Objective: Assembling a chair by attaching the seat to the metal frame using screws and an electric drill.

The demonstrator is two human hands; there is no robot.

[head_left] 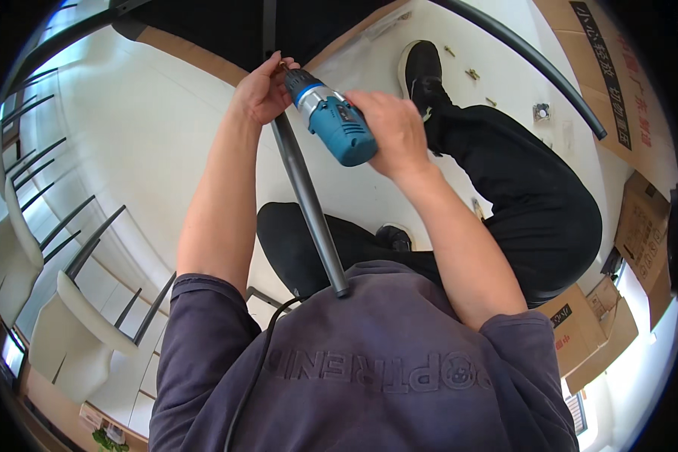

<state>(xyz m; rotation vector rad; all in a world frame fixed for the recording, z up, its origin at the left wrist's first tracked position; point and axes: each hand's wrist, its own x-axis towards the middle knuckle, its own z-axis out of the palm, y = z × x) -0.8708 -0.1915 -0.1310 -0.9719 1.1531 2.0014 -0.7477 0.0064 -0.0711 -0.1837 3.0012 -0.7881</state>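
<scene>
Up front, right hand (393,129): I grip the blue power drill (331,117), its tip aimed at the leg's top end.
Left hand (262,92): clamped around the grey metal leg (309,200), steadying it.
Leg: runs down to my chest.
Floor: loose screws (472,74) beside my black shoe (422,71); cardboard boxes (640,226) at right.

1. A blue and silver power drill (337,120), tilted, its black chuck pointing up-left at the top of the leg.
2. A dark grey metal leg (309,200), a long round tube running diagonally down to the person's chest.
</scene>
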